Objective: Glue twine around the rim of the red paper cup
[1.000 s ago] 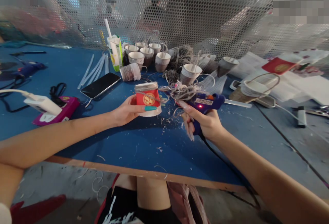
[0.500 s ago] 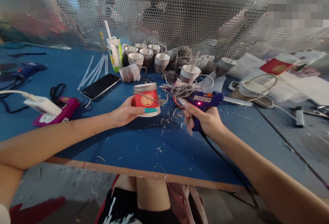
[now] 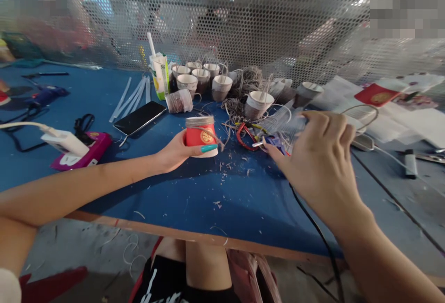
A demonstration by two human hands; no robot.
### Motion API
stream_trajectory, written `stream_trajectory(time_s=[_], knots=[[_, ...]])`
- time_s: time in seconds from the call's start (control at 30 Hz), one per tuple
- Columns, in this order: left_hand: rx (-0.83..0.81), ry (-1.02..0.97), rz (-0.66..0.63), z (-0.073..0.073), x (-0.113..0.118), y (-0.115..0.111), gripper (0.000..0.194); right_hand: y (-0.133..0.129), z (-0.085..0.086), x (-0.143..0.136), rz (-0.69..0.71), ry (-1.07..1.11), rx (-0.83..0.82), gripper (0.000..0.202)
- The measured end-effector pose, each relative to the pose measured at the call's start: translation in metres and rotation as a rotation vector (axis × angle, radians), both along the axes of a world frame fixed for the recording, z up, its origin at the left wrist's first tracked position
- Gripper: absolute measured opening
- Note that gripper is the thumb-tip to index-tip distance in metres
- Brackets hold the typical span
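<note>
My left hand (image 3: pixel 175 152) is closed around a small cup (image 3: pixel 200 137) with a red paper band, a gold emblem and grey twine round its rim. The cup stands upright just above or on the blue tabletop. My right hand (image 3: pixel 323 159) hovers to the right, back of the hand toward me, thumb stretched out and apart from the curled fingers. Behind its thumb lies a blue glue gun (image 3: pixel 276 144), mostly hidden, with a black cord (image 3: pixel 314 222) running toward the table edge. Beside the gun is a red loop (image 3: pixel 243 137).
Several twine-wrapped cups (image 3: pixel 221 85) and tangled twine (image 3: pixel 252 78) stand at the back. Left are a phone (image 3: pixel 141 116), clear glue sticks (image 3: pixel 134 97), a drink carton (image 3: pixel 160 76) and a magenta power strip (image 3: pixel 93 152). Papers (image 3: pixel 413 117) lie right; a perforated metal screen (image 3: pixel 243 25) rises behind.
My right hand has let go of the glue gun's handle and turned over, moving right and up. The left hand keeps the cup, slightly turned. The view has shifted a little.
</note>
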State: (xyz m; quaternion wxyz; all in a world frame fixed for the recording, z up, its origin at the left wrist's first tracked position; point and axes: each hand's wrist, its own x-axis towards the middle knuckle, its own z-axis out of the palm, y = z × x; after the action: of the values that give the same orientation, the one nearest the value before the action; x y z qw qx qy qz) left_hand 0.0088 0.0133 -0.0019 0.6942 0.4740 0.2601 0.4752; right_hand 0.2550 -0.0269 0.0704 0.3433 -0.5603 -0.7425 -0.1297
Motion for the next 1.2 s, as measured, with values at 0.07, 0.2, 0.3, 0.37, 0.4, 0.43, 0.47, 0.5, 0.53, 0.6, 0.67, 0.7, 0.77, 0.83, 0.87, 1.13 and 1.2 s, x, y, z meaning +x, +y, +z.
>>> stream_trajectory(time_s=[0.07, 0.2, 0.3, 0.37, 0.4, 0.43, 0.47, 0.5, 0.53, 0.6, 0.67, 0.7, 0.77, 0.83, 0.87, 1.13, 1.2], knots=[[0.018, 0.011, -0.019, 0.0, 0.001, 0.0, 0.055, -0.01, 0.002, -0.01, 0.329, -0.054, 0.076, 0.043], [-0.006, 0.119, 0.016, 0.0, 0.0, 0.001, 0.057, -0.01, -0.016, -0.021, 0.92, 0.04, -0.183, 0.036], [-0.02, 0.18, 0.033, -0.002, -0.002, 0.001, 0.06, -0.002, -0.033, -0.024, 1.026, 0.255, -0.487, 0.028], [-0.01, 0.202, 0.033, -0.002, -0.003, 0.0, 0.06, 0.001, -0.04, -0.025, 1.011, 0.387, -0.626, 0.023], [-0.008, 0.213, 0.034, -0.001, -0.003, 0.0, 0.059, 0.002, -0.041, -0.026, 1.003, 0.446, -0.673, 0.022], [-0.009, 0.221, 0.036, -0.001, -0.003, -0.001, 0.059, 0.003, -0.042, -0.026, 1.003, 0.503, -0.708, 0.022], [-0.015, 0.226, 0.036, 0.0, -0.003, -0.001, 0.058, 0.003, -0.043, -0.026, 1.009, 0.562, -0.736, 0.021], [-0.022, 0.229, 0.031, 0.001, -0.003, -0.002, 0.058, 0.004, -0.044, -0.025, 1.021, 0.625, -0.76, 0.021], [-0.03, 0.225, 0.025, 0.002, -0.002, -0.002, 0.059, 0.004, -0.045, -0.025, 1.035, 0.688, -0.777, 0.02], [-0.04, 0.194, 0.025, 0.003, -0.002, -0.003, 0.061, 0.007, -0.047, -0.024, 1.045, 0.813, -0.776, 0.017], [-0.049, 0.147, 0.036, 0.003, -0.001, -0.003, 0.065, 0.01, -0.049, -0.023, 1.016, 0.944, -0.722, 0.014], [-0.053, 0.125, 0.044, 0.003, -0.001, -0.002, 0.066, 0.011, -0.049, -0.022, 0.987, 1.003, -0.669, 0.012], [-0.06, 0.11, 0.044, 0.003, 0.0, -0.002, 0.066, 0.012, -0.049, -0.022, 0.926, 1.075, -0.556, 0.008], [-0.059, 0.131, 0.057, 0.003, 0.001, -0.002, 0.066, 0.011, -0.048, -0.023, 0.925, 1.066, -0.526, 0.008], [-0.058, 0.149, 0.079, 0.004, 0.002, -0.003, 0.066, 0.01, -0.048, -0.024, 0.948, 1.036, -0.558, 0.009], [0.008, 0.227, 0.138, 0.001, 0.003, -0.004, 0.064, 0.005, -0.049, -0.033, 1.034, 0.953, -0.82, 0.016], [-0.009, 0.205, 0.131, 0.0, 0.003, -0.003, 0.066, 0.006, -0.047, -0.033, 0.994, 1.03, -0.799, 0.015]])
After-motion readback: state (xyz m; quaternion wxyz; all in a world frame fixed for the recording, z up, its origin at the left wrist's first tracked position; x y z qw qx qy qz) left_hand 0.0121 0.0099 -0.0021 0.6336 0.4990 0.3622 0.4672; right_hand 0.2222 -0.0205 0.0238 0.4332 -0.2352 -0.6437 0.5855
